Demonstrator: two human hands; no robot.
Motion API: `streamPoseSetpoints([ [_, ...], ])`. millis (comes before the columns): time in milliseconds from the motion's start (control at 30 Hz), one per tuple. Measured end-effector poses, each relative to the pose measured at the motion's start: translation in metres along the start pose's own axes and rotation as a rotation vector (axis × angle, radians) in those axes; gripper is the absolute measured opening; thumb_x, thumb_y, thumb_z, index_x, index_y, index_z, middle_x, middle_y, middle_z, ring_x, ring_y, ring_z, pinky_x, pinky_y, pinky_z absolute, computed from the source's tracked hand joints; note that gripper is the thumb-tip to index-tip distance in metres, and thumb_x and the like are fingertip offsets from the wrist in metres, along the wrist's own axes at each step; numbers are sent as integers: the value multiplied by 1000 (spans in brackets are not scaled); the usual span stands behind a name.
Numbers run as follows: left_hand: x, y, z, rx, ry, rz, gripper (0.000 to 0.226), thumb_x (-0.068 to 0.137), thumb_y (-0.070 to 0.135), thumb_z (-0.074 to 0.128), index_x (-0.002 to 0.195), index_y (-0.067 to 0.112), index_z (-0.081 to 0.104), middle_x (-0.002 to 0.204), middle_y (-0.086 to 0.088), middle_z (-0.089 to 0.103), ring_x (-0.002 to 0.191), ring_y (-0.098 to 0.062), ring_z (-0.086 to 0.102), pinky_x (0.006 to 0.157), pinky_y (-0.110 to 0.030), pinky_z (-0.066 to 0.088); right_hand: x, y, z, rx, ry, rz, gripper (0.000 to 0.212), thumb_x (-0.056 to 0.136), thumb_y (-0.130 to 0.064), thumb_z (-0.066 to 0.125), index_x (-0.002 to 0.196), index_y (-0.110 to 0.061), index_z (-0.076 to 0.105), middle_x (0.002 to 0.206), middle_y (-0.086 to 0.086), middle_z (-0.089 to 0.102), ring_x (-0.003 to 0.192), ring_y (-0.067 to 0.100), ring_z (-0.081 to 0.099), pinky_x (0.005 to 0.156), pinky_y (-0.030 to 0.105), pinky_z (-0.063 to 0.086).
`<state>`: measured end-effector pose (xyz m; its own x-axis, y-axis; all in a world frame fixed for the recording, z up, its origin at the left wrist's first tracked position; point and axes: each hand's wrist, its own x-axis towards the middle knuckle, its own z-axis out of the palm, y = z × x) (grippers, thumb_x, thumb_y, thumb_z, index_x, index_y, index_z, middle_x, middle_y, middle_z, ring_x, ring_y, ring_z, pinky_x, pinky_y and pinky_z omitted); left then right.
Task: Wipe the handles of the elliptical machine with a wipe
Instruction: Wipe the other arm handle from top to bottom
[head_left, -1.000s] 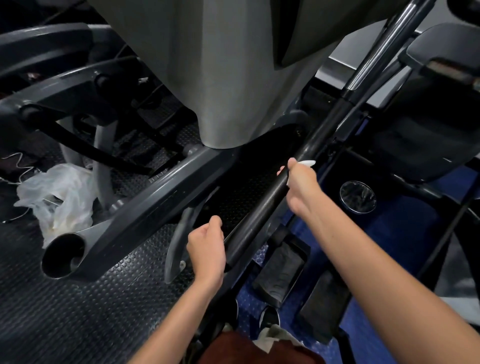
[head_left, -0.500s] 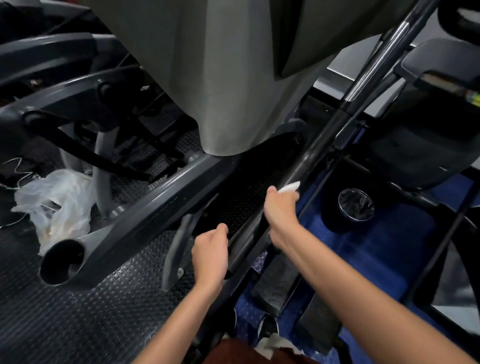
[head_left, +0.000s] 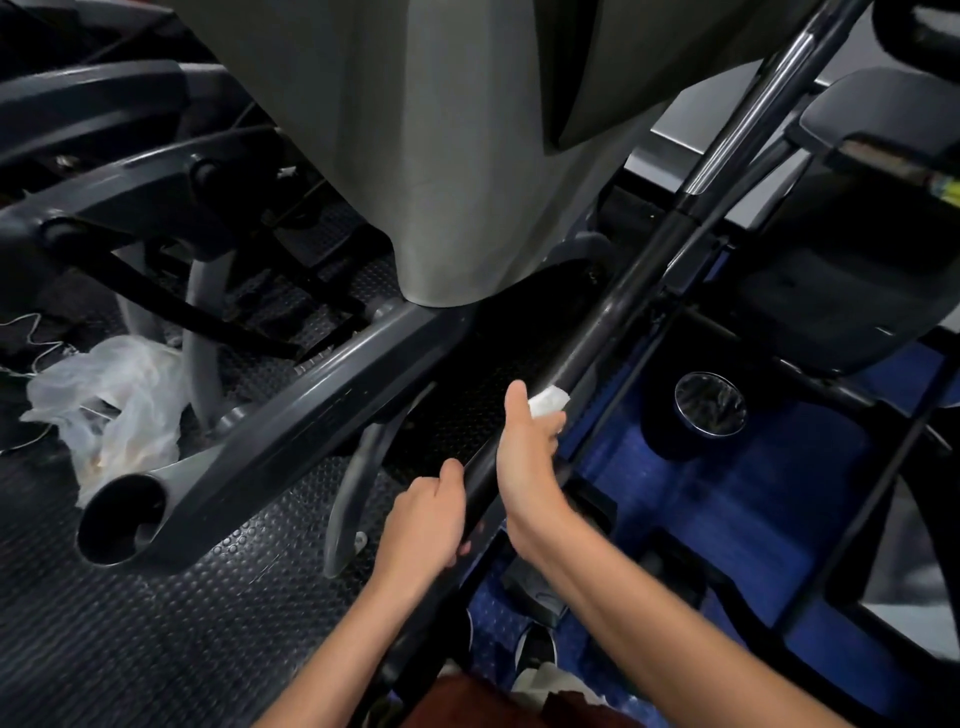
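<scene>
A long black handle (head_left: 618, 312) of the elliptical machine runs diagonally from the upper right down to the lower middle. My right hand (head_left: 527, 457) is wrapped round this handle with a white wipe (head_left: 548, 401) pressed against it; the wipe sticks out past my fingers. Just below, my left hand (head_left: 423, 525) grips the same handle near its lower end. The two hands are almost touching.
The grey machine housing (head_left: 441, 156) hangs over the middle. A dark arm ending in an open tube (head_left: 124, 514) crosses at left. A crumpled plastic bag (head_left: 109, 400) lies on the studded black floor mat. A round cup holder (head_left: 709, 402) and black pedals sit at right on blue floor.
My right hand with the wipe has slid down the handle toward my left hand. My left hand has kept its grip near the lower end.
</scene>
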<state>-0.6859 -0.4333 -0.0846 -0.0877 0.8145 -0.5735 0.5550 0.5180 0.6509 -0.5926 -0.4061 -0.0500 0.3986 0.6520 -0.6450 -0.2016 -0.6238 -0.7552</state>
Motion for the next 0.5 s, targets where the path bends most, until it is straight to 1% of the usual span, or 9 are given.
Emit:
streamPoseSetpoints([
  [67, 2, 0, 2, -69, -32, -46, 66, 99, 41, 27, 83, -8, 69, 53, -8, 66, 36, -18, 57, 50, -30, 44, 16, -12, 7, -56, 56, 32, 85, 102, -59, 29, 161, -15, -13, 167, 16, 7, 151, 34, 17, 120, 50, 16],
  [100, 3, 0, 3, -113, -57, -63, 64, 98, 40, 28, 81, -7, 69, 54, -8, 67, 37, -18, 55, 46, -26, 40, 25, -20, 9, -95, 91, 14, 85, 102, -58, 29, 160, -14, -15, 165, 19, 8, 150, 36, 19, 119, 50, 16],
  [167, 2, 1, 4, -194, -105, -100, 54, 98, 37, 30, 76, 2, 65, 54, -6, 67, 39, -19, 52, 39, -20, 34, 45, -37, 3, -145, 178, -66, 83, 104, -55, 29, 160, -12, -14, 164, 22, 12, 147, 38, 24, 118, 47, 20],
  [233, 2, 5, 3, -233, -144, -156, 51, 99, 36, 30, 73, 7, 63, 50, -3, 63, 34, -16, 47, 36, -16, 31, 66, -54, -12, -136, 216, -144, 79, 105, -51, 31, 161, -14, -12, 165, 22, 10, 147, 39, 27, 118, 44, 20],
  [333, -1, 10, -1, -231, -214, -210, 56, 100, 37, 28, 68, 7, 62, 50, -4, 58, 31, -15, 41, 36, -16, 27, 82, -66, -28, -143, 180, -189, 78, 105, -45, 33, 160, -16, -14, 166, 19, 7, 147, 38, 28, 118, 45, 21],
  [400, -2, 11, -3, -237, -234, -215, 57, 101, 38, 27, 68, 8, 61, 52, -5, 57, 32, -15, 40, 36, -17, 27, 67, -55, -22, -246, 174, -236, 81, 105, -43, 37, 160, -14, -14, 164, 23, 10, 145, 41, 30, 117, 43, 23],
  [433, -2, 11, -3, -242, -236, -219, 56, 102, 37, 26, 69, 8, 61, 51, -4, 56, 32, -14, 40, 36, -17, 27, 53, -41, -16, -298, 156, -293, 81, 105, -42, 39, 160, -15, -13, 163, 25, 7, 145, 41, 27, 118, 40, 22],
  [467, -1, 11, -3, -246, -238, -225, 55, 102, 37, 26, 71, 8, 60, 50, -4, 56, 32, -14, 40, 36, -17, 27, 37, -23, -12, -332, 108, -362, 79, 105, -41, 40, 160, -18, -13, 165, 24, -3, 149, 39, 19, 120, 36, 17],
  [500, 0, 11, -3, -254, -240, -230, 53, 103, 37, 25, 74, 8, 59, 49, -4, 55, 32, -14, 41, 37, -17, 28, 22, -2, -10, -354, 33, -436, 76, 106, -41, 39, 161, -23, -11, 165, 19, -17, 153, 34, 8, 121, 32, 10],
])
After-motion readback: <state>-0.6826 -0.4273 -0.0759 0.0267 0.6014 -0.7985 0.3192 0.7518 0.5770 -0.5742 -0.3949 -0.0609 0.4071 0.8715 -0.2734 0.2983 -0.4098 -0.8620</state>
